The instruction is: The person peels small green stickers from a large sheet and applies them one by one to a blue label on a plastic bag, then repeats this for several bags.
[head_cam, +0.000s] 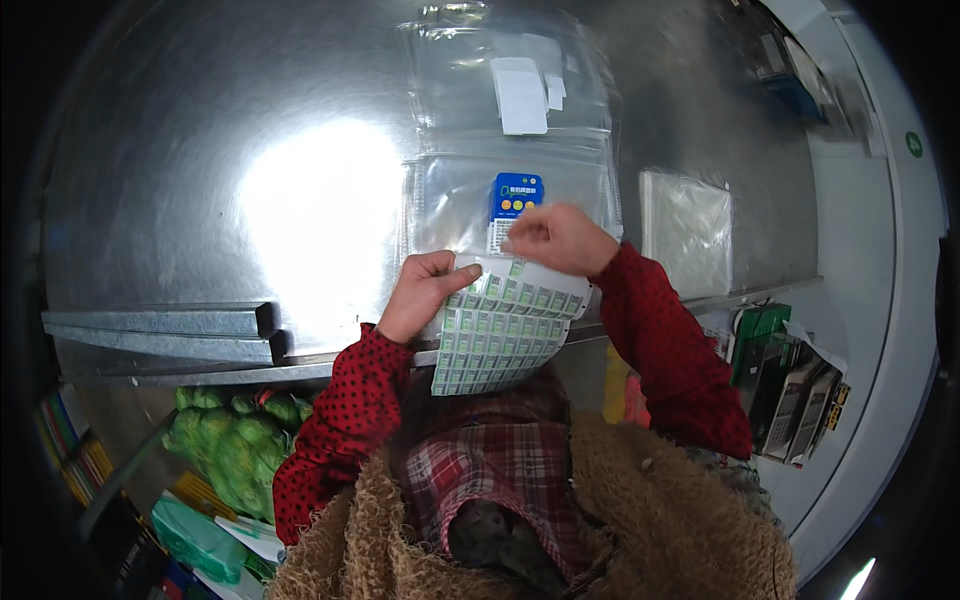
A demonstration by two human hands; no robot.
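My left hand pinches the upper left edge of a sheet of small green and white stickers, its thumb on top. The sheet hangs over the metal table's front edge; most of its top strip is bare backing. Above the sheet's top edge is my right hand, blurred, with fingers bent together; whether it holds a sticker cannot be told. Just beyond the fingers, a blue and white printed label lies on a stack of clear plastic bags. White paper pieces lie farther up the bags.
Two metal channel bars lie at the table's front left. Another pack of clear bags is at right. Below the table are green vegetables in net bags at left and calculators at right. Dark items stand at the far right.
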